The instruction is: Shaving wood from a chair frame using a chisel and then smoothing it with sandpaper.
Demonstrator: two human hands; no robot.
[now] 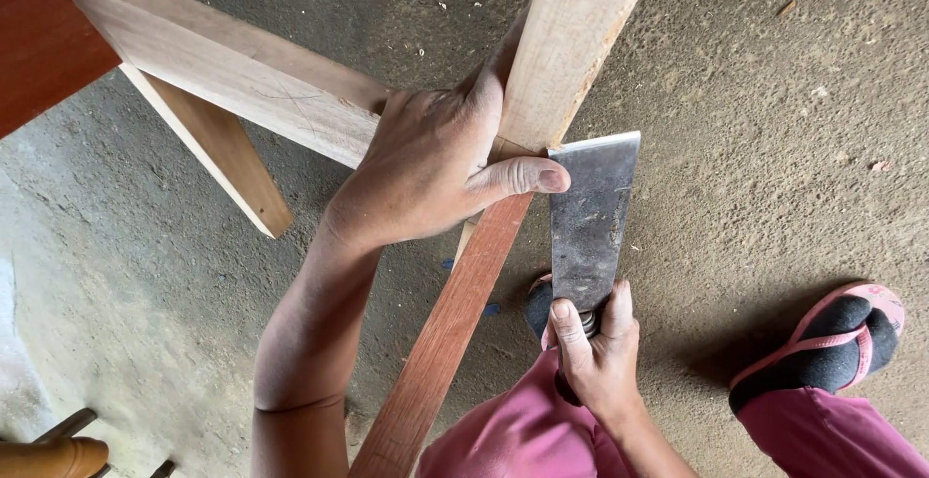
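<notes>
Steel scraper [592, 217] gripped by right hand [598, 352] fingers; left hand [435, 164] fingers clasp the wooden slat [571, 33].

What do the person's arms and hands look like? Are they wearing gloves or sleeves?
No gloves and no sleeves: the left hand and the right hand are bare, and both forearms are uncovered as far as the picture shows. No rings, watch or bracelets can be seen. The fingernails are short. Lower down, the person wears pinkish-red trousers, dark socks and pink flip-flops.
</notes>
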